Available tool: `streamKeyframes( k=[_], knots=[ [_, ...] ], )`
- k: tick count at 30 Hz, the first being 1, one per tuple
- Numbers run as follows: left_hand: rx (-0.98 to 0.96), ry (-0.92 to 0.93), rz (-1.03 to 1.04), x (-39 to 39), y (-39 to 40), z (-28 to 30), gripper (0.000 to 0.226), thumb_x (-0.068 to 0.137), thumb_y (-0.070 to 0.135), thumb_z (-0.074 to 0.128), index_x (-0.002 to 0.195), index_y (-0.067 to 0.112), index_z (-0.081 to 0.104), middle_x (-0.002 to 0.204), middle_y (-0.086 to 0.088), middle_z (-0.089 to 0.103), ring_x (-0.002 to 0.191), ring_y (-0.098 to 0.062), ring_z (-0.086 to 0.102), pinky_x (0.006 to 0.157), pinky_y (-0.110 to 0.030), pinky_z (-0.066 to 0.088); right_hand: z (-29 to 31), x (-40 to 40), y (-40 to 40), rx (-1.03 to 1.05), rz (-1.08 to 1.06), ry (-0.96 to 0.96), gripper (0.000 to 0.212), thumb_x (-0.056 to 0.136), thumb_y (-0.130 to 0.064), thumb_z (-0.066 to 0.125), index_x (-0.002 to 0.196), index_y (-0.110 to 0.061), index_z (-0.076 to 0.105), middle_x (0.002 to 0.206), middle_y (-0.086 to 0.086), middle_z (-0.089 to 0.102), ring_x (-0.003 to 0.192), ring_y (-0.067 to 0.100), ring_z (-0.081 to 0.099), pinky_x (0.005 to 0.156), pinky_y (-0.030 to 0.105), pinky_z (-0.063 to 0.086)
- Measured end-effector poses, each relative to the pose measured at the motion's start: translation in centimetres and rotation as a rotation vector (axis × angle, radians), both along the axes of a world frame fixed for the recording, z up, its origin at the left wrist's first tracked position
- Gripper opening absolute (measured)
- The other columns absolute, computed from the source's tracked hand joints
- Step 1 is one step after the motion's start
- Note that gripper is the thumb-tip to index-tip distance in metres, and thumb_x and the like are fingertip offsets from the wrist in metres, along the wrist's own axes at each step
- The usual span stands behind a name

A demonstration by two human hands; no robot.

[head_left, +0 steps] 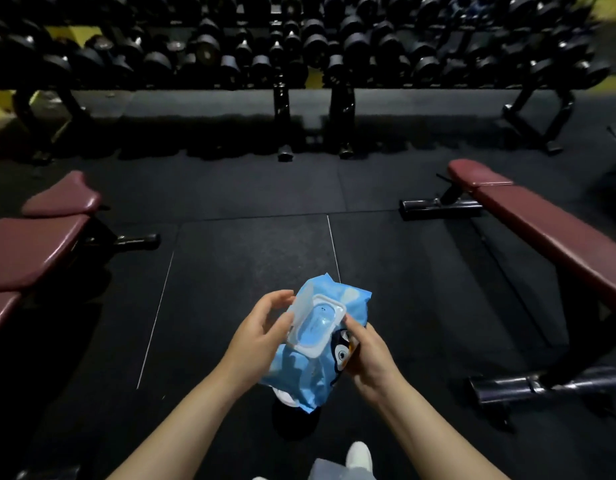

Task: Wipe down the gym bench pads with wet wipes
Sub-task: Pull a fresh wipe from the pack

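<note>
A blue pack of wet wipes (308, 372) with a penguin print is held in front of me over the floor. My left hand (259, 336) supports the pack from the left, fingers by the clear plastic lid (317, 323). My right hand (367, 358) grips the pack's right side, thumb at the lid's edge. Whether the lid is lifted I cannot tell. A maroon bench pad (548, 230) runs along the right. Another maroon bench pad (29, 244) lies at the left.
A long rack of black dumbbells (299, 53) fills the back. Black rubber floor mats (251, 244) lie between the benches. The benches' black metal feet (545, 384) stick out onto the floor. My white shoe (360, 455) shows at the bottom.
</note>
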State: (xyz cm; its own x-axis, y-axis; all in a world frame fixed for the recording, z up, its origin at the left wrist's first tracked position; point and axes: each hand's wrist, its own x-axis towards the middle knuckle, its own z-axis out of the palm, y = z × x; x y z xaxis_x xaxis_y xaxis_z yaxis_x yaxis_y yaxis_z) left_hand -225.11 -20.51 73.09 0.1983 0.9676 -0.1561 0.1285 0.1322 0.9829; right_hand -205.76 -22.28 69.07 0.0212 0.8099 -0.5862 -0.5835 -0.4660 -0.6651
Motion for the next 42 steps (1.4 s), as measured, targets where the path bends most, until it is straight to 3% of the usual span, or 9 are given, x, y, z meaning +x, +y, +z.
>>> streamKeyframes(
  k=[7,11,15,19,22,26,29,36,42],
  knots=[
    [-0.072,0.073,-0.018,7.3,1.4,0.2,0.024,0.094,0.021,0.057,0.099,0.043,0.065,0.099,0.006,0.073,0.091,-0.018,0.070,0.070,-0.025,0.058,0.6,8.6,0.1,0.018,-0.066,0.020,0.057,0.076,-0.034,0.074,0.125,-0.010,0.058,0.115,0.015,0.070,0.104,0.033,0.068,0.077,0.042,0.058],
    [-0.321,-0.036,-0.058,13.2,2.1,0.2,0.043,0.079,0.039,0.074,0.117,0.045,0.057,0.112,0.010,0.071,0.095,-0.012,0.072,0.068,-0.025,0.057,1.3,14.3,0.4,0.036,-0.052,0.049,0.054,0.080,-0.034,0.071,0.126,-0.010,0.059,0.118,0.016,0.069,0.107,0.034,0.067,0.088,0.048,0.055],
    [-0.604,-0.220,-0.208,18.9,2.5,0.2,0.065,0.074,0.049,0.078,0.130,0.035,0.048,0.118,-0.002,0.072,0.105,-0.025,0.070,0.076,-0.034,0.058,2.1,19.9,0.9,0.063,-0.017,0.054,0.054,0.081,-0.033,0.070,0.128,-0.008,0.058,0.120,0.018,0.068,0.109,0.035,0.066,0.086,0.047,0.056],
    [-0.592,-0.235,-0.271,23.1,3.3,0.2,0.078,0.067,0.045,0.083,0.135,0.031,0.048,0.123,-0.008,0.069,0.110,-0.030,0.067,0.084,-0.041,0.056,2.4,25.1,1.2,0.076,0.036,-0.003,0.052,0.081,-0.034,0.068,0.127,-0.012,0.057,0.120,0.016,0.068,0.110,0.035,0.065,0.094,0.052,0.052],
    [-0.542,-0.253,-0.228,24.8,4.2,0.6,0.083,0.063,0.045,0.083,0.138,0.037,0.047,0.122,-0.004,0.068,0.094,-0.023,0.067,0.070,-0.035,0.047,2.1,28.0,1.3,0.107,0.088,-0.076,0.051,0.083,-0.033,0.068,0.128,-0.010,0.056,0.121,0.016,0.067,0.112,0.036,0.064,0.101,0.056,0.046],
    [-0.573,-0.224,-0.293,26.6,4.5,0.3,0.082,0.066,0.046,0.083,0.138,0.032,0.047,0.131,-0.010,0.063,0.120,-0.038,0.060,0.096,-0.052,0.044,2.3,29.7,1.4,0.152,0.205,-0.097,0.047,0.085,-0.031,0.066,0.127,-0.013,0.058,0.124,0.017,0.066,0.115,0.038,0.061,0.104,0.060,0.042],
    [-0.566,-0.276,-0.313,28.3,3.3,-0.1,0.077,0.071,0.040,0.085,0.136,0.020,0.048,0.130,-0.016,0.064,0.118,-0.038,0.062,0.099,-0.054,0.049,2.8,29.9,1.5,0.125,0.230,-0.083,0.046,0.087,-0.034,0.066,0.129,-0.018,0.057,0.123,0.013,0.067,0.113,0.035,0.063,0.102,0.059,0.044],
    [-0.510,-0.212,-0.088,29.9,2.5,-0.8,0.064,0.070,0.026,0.083,0.126,0.014,0.056,0.116,-0.014,0.071,0.106,-0.037,0.068,0.098,-0.061,0.048,4.7,29.2,2.1,0.160,0.166,-0.534,0.047,0.092,-0.036,0.060,0.134,-0.044,0.040,0.125,-0.011,0.061,0.108,0.009,0.064,0.095,0.044,0.053],
    [-0.381,-0.203,0.046,29.9,2.7,-0.5,0.066,0.062,0.028,0.088,0.120,0.013,0.059,0.112,-0.014,0.071,0.101,-0.034,0.070,0.086,-0.057,0.056,5.7,29.7,1.1,0.781,0.068,-1.204,0.023,0.092,-0.017,0.063,0.111,-0.030,0.065,0.130,-0.013,0.054,0.123,0.008,0.049,0.101,0.020,0.041]
  ],
)
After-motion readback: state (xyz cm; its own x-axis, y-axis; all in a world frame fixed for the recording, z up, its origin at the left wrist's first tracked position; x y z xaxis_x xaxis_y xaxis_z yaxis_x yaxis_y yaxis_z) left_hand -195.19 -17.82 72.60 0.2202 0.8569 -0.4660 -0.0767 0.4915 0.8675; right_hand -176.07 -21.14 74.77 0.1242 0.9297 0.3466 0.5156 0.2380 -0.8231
